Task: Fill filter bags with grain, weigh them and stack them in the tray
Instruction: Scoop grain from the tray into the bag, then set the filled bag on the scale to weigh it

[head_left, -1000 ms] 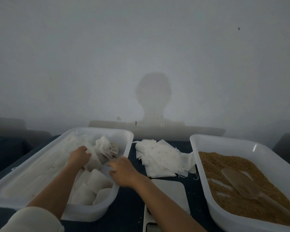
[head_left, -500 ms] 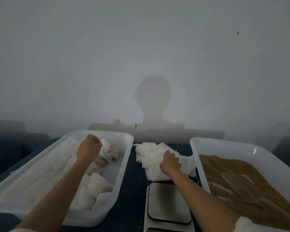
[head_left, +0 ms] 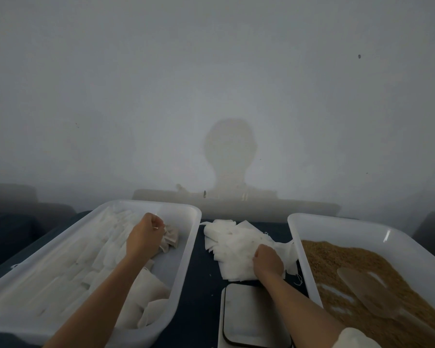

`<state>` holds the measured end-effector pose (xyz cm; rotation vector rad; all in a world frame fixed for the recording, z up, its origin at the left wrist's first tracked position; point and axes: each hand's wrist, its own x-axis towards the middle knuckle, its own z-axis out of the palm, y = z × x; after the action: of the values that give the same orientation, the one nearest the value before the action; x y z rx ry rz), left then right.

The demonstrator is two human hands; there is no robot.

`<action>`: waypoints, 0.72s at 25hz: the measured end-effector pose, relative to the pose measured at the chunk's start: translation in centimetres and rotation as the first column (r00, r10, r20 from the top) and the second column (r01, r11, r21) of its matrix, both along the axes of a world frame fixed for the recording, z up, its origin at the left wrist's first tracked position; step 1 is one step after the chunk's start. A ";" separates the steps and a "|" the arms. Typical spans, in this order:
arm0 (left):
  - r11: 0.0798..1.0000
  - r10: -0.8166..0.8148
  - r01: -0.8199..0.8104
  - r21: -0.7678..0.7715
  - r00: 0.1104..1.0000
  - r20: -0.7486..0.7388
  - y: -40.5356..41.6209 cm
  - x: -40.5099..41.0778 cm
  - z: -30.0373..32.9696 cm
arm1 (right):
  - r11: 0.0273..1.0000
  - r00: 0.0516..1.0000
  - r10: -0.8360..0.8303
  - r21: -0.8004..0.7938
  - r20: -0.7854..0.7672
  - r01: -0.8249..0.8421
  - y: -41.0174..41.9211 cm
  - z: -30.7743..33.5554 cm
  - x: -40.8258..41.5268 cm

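- We see our left hand (head_left: 146, 236) reaching into the left tray (head_left: 183, 259), forearm stretched forward from the lower left, knuckles up and fingers curled down around the gathered top of a filled filter bag (head_left: 170, 239)
- That filled filter bag sits near the tray's far right side, resting on the tray floor beside other stacked bags (head_left: 146, 295) that lie in rows across the tray
- Our right hand (head_left: 268, 259) lies on the pile of empty filter bags (head_left: 236, 244) between the two trays, wrist bent down, fingers curled into the near right part of the pile; whether they pinch a single bag we cannot tell
- The right forearm runs in from the lower right, crossing above the far right corner of the scale (head_left: 251, 317), with a pale sleeve (head_left: 354, 339) at the frame's edge
- The scale stands on the dark table (head_left: 199, 292) just in front of the pile, its flat platform bare
- The grain tray (head_left: 296, 237) on the right holds brown grain (head_left: 342, 264), with a translucent scoop (head_left: 369, 290) lying on it, blade toward the pile
- The two hands are well apart, one in the left tray and one on the pile
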<state>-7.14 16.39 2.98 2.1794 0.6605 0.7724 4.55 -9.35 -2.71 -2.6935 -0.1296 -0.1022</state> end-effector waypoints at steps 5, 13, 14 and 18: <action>1.000 0.005 -0.005 -0.003 1.000 -0.011 0.0 0.2 0.0 | 0.985 0.989 0.108 -0.123 -0.105 -0.120 0.1 0.0 0.1; 1.000 -0.014 0.015 0.010 0.998 -0.060 0.3 0.2 -0.7 | 0.997 0.997 0.070 -0.034 -0.031 -0.071 -0.3 0.5 0.3; 1.000 -0.021 0.022 0.009 0.997 -0.075 0.2 0.3 -0.8 | 0.997 0.997 0.064 -0.035 -0.033 -0.065 -0.3 0.5 0.3; 0.998 -0.062 0.063 0.003 0.992 -0.113 -0.1 0.4 -0.4 | 0.992 0.996 -0.015 0.130 0.090 0.004 -0.2 2.0 -0.1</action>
<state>-6.76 16.28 2.53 2.2511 0.6436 0.6231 4.42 -9.54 -0.74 -2.5604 -0.1333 -0.2288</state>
